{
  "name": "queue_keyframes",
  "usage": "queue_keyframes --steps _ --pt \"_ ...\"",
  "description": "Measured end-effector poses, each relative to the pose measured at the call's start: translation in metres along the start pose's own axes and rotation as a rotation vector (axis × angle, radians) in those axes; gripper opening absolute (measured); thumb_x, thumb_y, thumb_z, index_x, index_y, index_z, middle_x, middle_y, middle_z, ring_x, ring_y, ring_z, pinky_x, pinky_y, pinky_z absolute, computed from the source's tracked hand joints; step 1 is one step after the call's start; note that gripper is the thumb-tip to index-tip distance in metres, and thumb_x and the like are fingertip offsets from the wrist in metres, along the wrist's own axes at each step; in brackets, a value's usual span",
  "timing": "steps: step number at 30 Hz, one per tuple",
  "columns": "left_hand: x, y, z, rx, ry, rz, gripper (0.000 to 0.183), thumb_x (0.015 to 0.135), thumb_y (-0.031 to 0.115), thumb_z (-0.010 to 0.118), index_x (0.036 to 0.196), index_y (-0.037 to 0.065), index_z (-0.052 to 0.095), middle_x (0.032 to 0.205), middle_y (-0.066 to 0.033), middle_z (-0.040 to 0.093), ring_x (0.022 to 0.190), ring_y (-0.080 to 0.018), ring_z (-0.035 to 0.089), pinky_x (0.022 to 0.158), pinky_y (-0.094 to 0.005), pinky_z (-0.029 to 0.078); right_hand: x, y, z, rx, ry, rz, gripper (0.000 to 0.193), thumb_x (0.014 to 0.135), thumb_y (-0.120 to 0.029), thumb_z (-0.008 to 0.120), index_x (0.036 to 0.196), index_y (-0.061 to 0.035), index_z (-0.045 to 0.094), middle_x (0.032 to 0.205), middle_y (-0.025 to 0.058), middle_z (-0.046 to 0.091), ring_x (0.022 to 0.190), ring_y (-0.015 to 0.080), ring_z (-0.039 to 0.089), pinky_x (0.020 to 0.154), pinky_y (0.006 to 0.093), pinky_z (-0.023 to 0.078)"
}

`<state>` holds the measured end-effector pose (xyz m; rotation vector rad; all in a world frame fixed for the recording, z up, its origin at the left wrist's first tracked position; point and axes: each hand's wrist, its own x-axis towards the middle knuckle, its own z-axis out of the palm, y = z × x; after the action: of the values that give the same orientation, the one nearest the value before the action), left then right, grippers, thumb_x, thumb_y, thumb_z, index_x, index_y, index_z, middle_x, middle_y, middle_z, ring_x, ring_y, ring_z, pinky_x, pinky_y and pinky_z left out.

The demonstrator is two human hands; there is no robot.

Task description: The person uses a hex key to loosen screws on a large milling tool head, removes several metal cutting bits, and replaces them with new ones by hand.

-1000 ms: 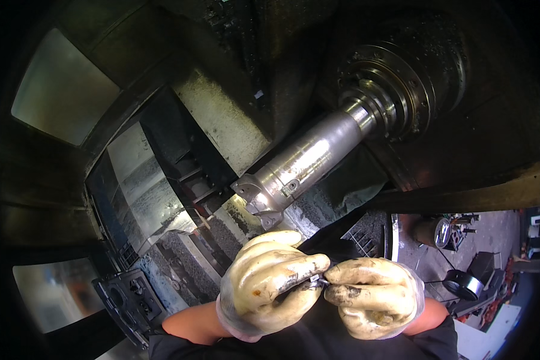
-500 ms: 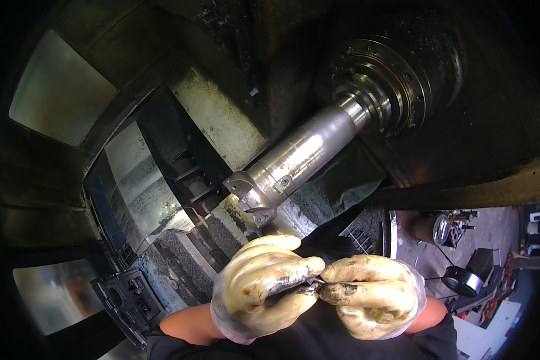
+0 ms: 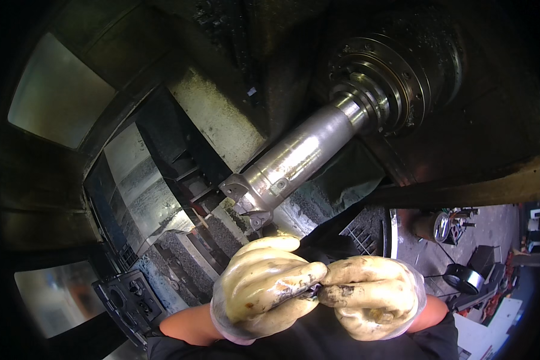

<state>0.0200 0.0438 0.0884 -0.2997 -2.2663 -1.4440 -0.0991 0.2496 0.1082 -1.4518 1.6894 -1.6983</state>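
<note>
My left hand (image 3: pixel 264 287) and my right hand (image 3: pixel 373 295), both in soiled cream-coloured gloves, meet fingertip to fingertip low in the picture. Between them is a small dark, shiny piece (image 3: pixel 313 290), mostly covered by the fingers; its exact kind cannot be made out. Each hand is closed in a pinch at it. Just above my left hand hangs the toothed head of a milling cutter (image 3: pixel 251 201), apart from the gloves. Its thick silver shank (image 3: pixel 309 147) slants up and right to a round machine spindle (image 3: pixel 396 84).
Dark machine walls surround the work area, with a window (image 3: pixel 63 93) at left. Metal chips (image 3: pixel 189 258) lie on the machine bed below the cutter. An open black case (image 3: pixel 131 300) stands at lower left. At right, a round black-rimmed object (image 3: pixel 463 279) lies among tools.
The thumb and forefinger of my left hand have drawn closer together around the small piece. My right hand has barely shifted. The cutter appears slightly left and lower in the picture.
</note>
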Motion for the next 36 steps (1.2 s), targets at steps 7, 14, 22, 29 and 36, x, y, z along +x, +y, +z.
queue_keyframes --steps 7,14,22,29,36 --pt "0.005 0.002 -0.005 0.018 -0.043 -0.137 0.037 0.078 0.005 0.084 0.115 0.000 0.076 0.109 -0.0154 0.079 0.099 -0.0333 0.078 0.090 -0.0450 0.062 0.010 -0.008 -0.015 0.304 0.007 0.405 0.021 0.096 -0.001 0.071 0.115 0.0049 0.074 0.114 0.0194 0.075 0.103 0.0273 0.075 0.092 0.0362 0.060" --pt "0.001 0.005 -0.007 -0.244 -0.062 -0.403 0.023 0.081 0.005 0.084 0.103 0.001 0.080 0.100 -0.0166 0.079 0.091 -0.0293 0.079 0.080 -0.0354 0.063 0.025 -0.026 -0.020 0.603 0.052 0.778 0.036 0.102 -0.005 0.070 0.136 0.0038 0.063 0.126 0.0168 0.073 0.114 0.0210 0.071 0.101 0.0323 0.055" --pt "-0.011 0.000 -0.010 -0.294 -0.059 -0.234 0.035 0.080 0.001 0.086 0.113 -0.001 0.075 0.101 -0.0164 0.081 0.093 -0.0330 0.080 0.082 -0.0431 0.064 0.030 -0.023 -0.022 0.647 -0.056 0.793 0.036 0.104 -0.011 0.069 0.136 0.0042 0.061 0.116 0.0137 0.073 0.101 0.0174 0.072 0.090 0.0302 0.057" --pt "-0.021 -0.003 -0.013 -0.247 -0.034 -0.117 0.041 0.084 0.019 0.091 0.118 0.002 0.075 0.112 -0.0145 0.081 0.101 -0.0306 0.079 0.090 -0.0435 0.063 0.036 -0.026 -0.022 0.707 -0.083 0.855 0.035 0.105 -0.012 0.068 0.135 0.0054 0.064 0.104 0.0091 0.072 0.085 0.0128 0.069 0.080 0.0269 0.056" --pt "-0.016 0.005 -0.008 -0.203 0.050 -0.069 0.038 0.087 0.020 0.089 0.119 0.004 0.077 0.115 -0.0101 0.080 0.109 -0.0289 0.077 0.094 -0.0421 0.062 0.034 -0.023 -0.019 0.752 -0.109 0.739 0.036 0.104 -0.008 0.067 0.136 0.0085 0.062 0.116 0.0139 0.072 0.102 0.0171 0.070 0.092 0.0302 0.057"
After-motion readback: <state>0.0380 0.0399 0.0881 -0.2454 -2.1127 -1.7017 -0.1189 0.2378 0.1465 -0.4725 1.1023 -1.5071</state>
